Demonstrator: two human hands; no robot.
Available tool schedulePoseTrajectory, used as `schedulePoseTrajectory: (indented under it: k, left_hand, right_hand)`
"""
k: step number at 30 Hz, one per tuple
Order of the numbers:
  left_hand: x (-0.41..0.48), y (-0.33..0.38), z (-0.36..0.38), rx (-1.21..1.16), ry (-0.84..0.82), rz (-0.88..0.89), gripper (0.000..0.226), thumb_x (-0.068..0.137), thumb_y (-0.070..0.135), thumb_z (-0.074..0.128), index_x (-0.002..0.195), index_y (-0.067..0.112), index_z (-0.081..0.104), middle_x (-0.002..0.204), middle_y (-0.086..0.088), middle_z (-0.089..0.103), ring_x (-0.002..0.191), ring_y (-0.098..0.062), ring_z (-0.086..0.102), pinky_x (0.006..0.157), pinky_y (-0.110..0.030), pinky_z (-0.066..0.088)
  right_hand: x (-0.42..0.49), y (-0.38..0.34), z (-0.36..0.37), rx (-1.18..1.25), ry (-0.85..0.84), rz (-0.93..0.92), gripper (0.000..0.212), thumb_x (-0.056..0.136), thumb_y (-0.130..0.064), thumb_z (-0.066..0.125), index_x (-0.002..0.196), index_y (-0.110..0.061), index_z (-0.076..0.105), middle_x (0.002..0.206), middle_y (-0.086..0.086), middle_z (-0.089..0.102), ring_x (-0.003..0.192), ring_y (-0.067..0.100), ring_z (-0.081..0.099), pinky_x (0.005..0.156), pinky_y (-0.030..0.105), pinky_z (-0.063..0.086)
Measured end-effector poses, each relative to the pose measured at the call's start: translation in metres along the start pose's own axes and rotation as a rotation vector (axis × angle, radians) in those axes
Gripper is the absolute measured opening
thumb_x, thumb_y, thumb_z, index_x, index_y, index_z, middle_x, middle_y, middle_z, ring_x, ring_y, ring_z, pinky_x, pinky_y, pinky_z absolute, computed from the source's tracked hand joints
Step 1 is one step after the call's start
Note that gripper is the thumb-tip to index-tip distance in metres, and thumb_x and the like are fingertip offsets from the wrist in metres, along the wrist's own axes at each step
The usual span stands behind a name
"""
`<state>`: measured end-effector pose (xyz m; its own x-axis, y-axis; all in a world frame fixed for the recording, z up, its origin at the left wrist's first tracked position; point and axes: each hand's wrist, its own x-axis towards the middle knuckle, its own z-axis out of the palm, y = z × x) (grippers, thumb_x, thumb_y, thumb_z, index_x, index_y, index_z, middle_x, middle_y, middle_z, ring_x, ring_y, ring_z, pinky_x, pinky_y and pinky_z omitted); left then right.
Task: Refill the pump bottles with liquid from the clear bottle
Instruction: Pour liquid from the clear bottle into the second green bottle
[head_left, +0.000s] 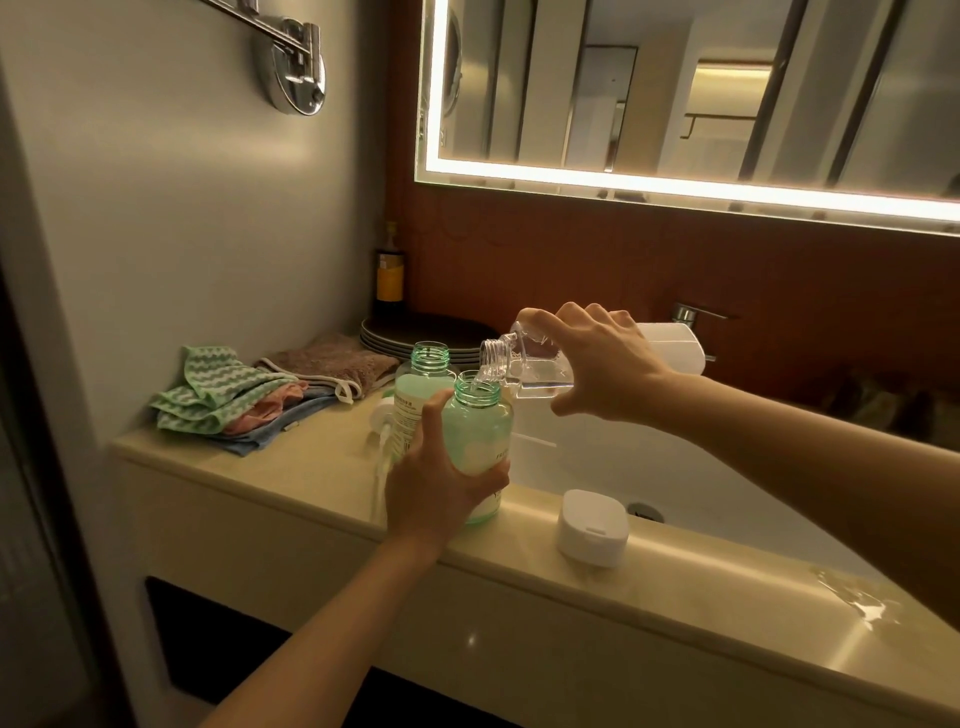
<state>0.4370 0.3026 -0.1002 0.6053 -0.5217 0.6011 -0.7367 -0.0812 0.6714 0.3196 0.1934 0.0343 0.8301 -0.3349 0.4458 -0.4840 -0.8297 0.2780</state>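
The clear bottle (524, 366) was tipped over on its side, neck down-left, liquid running straight into the open mouth of the near green pump bottle (478, 441). Right hand (597, 361) was wrapped over the top of the clear bottle, fingers closed on it. Left hand (434, 478) was clamped round the lower body of the green one, which stood on the bench (291, 467) right at the sink (649, 467) edge. A second green pump bottle (423, 387), also uncapped, sat just behind, touching it. White cap (591, 527) lay on the bench's front lip, folded cloths (244, 400) off to the left.
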Motion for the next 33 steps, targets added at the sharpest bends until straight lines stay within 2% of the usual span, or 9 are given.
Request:
schedulePoseTrajectory:
  k: [13,33]
  left_hand:
    - [-0.0014,0.0020,-0.0020,-0.020,-0.001,0.001,0.088,0.066,0.043,0.077,0.136,0.019,0.030,0.124,-0.006,0.053,0.104,-0.024,0.054,0.071,-0.024,0.037]
    - [-0.0012,-0.0005,0.0010,-0.029,-0.006,-0.005,0.089,0.066,0.045,0.076,0.136,0.023,0.027,0.129,-0.006,0.049,0.107,-0.026,0.053,0.074,-0.025,0.039]
  right_hand:
    - [-0.0005,-0.0002,-0.0006,-0.007,-0.003,0.001,0.093,0.070,-0.041,0.076,0.143,-0.032,0.019,0.129,0.005,0.045,0.115,0.024,0.043,0.100,0.038,0.032]
    - [0.0000,0.0004,-0.0006,-0.008,-0.002,-0.006,0.093,0.070,-0.040,0.076,0.144,-0.031,0.019,0.130,0.006,0.045,0.115,0.024,0.043,0.100,0.039,0.032]
